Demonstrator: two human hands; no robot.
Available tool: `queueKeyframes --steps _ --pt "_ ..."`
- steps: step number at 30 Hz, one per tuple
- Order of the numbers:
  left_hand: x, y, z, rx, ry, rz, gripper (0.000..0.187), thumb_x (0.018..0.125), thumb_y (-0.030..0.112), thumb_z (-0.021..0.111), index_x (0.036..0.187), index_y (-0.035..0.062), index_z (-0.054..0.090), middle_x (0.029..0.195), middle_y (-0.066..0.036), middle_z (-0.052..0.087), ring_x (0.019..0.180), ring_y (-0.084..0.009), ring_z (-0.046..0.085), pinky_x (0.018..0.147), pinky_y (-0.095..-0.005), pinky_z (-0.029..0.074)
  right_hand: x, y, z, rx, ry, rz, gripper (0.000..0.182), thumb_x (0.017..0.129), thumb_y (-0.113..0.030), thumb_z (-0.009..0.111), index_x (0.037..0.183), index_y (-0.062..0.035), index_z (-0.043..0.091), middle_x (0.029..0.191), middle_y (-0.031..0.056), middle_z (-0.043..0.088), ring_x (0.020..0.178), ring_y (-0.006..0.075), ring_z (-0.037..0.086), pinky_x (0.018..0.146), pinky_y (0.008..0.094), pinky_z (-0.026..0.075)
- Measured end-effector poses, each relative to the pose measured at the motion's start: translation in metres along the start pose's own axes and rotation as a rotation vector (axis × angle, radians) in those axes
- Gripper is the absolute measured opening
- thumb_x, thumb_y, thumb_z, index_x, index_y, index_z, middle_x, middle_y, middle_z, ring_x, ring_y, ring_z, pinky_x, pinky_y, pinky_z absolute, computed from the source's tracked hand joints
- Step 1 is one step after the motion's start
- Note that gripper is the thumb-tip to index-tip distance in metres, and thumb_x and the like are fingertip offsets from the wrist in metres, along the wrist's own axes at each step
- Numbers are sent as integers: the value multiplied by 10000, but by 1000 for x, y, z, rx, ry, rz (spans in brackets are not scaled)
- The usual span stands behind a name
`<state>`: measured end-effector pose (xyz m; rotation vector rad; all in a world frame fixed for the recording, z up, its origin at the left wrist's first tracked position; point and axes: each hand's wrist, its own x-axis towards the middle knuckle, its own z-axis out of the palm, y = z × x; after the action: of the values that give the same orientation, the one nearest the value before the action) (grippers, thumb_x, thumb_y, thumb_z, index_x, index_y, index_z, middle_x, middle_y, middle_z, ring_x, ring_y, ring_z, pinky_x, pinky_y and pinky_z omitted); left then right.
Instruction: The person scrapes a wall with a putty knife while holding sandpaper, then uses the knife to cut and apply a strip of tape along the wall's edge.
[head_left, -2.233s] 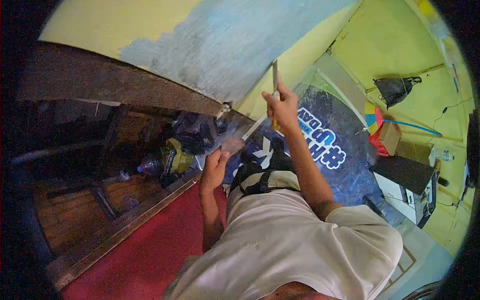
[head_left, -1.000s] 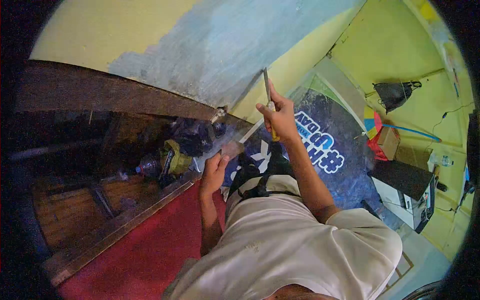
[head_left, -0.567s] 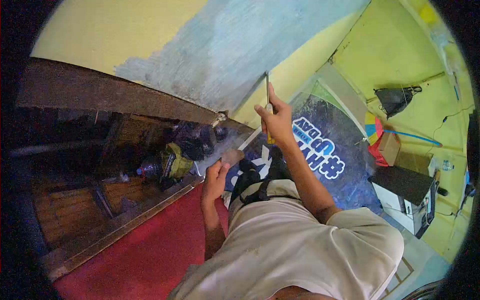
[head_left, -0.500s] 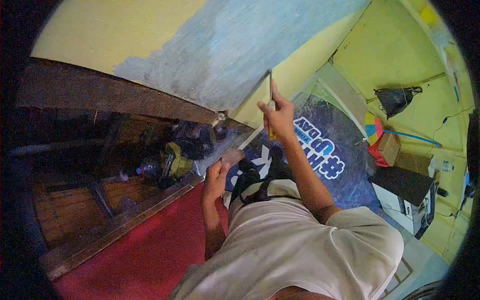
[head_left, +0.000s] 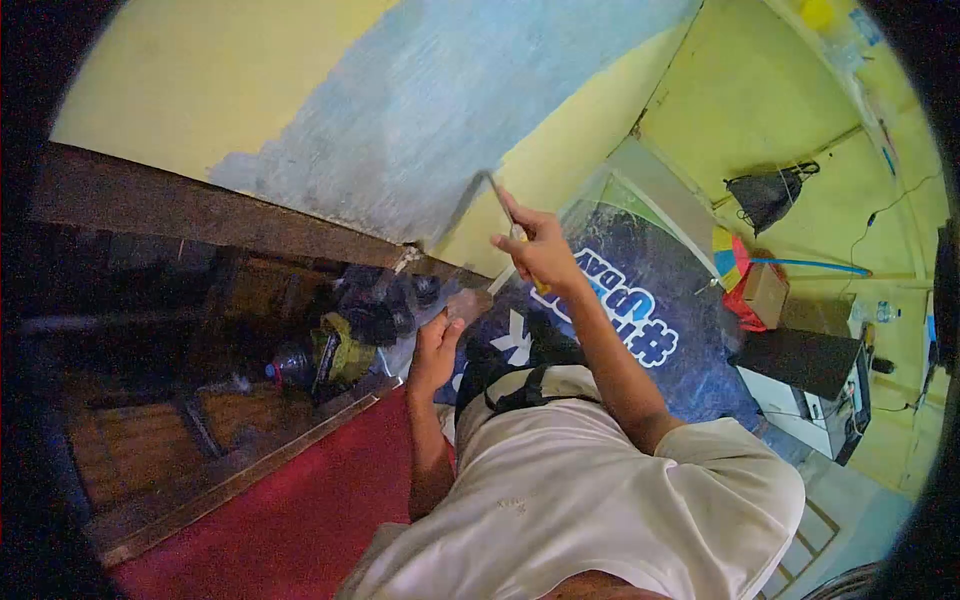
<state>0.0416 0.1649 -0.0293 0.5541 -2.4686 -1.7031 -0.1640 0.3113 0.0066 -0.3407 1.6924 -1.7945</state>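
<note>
My right hand (head_left: 545, 252) is closed around a yellow-handled putty knife (head_left: 502, 198). Its dark, thin blade points up and left at the wall, near the lower edge of a grey-blue patch (head_left: 400, 110) on the yellow paint. A dark band, possibly shadow, runs down-left from the blade's tip. Lower and to the left, my left hand (head_left: 435, 350) grips a flat brownish-grey piece (head_left: 467, 308), whose exact kind I cannot make out. It is held apart from the wall, near my waist.
A dark wooden beam (head_left: 200, 205) runs along the wall's bottom. Beneath it lie a clear bottle (head_left: 290, 368) and a yellowish bag (head_left: 340, 350). Red surface (head_left: 300, 480) is at lower left. A dark printed sheet (head_left: 640, 260) covers the floor; a white cabinet (head_left: 800, 400) stands right.
My right hand and the putty knife have moved left and slightly down, with the blade tilting further left. My left hand keeps its grip and nearly its place. The view has shifted slightly.
</note>
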Motion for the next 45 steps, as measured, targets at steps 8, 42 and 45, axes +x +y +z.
queueKeyframes --steps 8,42,45 --pt "27 13 16 -113 72 -71 281 1045 236 555 951 -18 627 803 4 567 776 -109 474 692 -334 431 -67 -22 -55 -236 -650 94 693 897 -139 732 1521 -265 456 566 -43 507 436 50 423 431 236 393" --pt "-7 55 -58 66 -90 163 312 1010 107 509 1281 2 622 1174 -259 667 1101 -440 640 902 -441 517 -94 -27 -8 -355 -519 136 673 892 -162 752 1505 -203 479 652 -25 586 467 57 462 430 250 397" --pt "-12 35 -76 220 -147 36 280 1030 167 515 1188 -40 619 987 -323 639 922 -490 634 758 -454 503 -95 -10 -11 -199 -235 119 683 882 -134 744 1508 -171 473 658 -34 575 467 55 471 416 247 393"
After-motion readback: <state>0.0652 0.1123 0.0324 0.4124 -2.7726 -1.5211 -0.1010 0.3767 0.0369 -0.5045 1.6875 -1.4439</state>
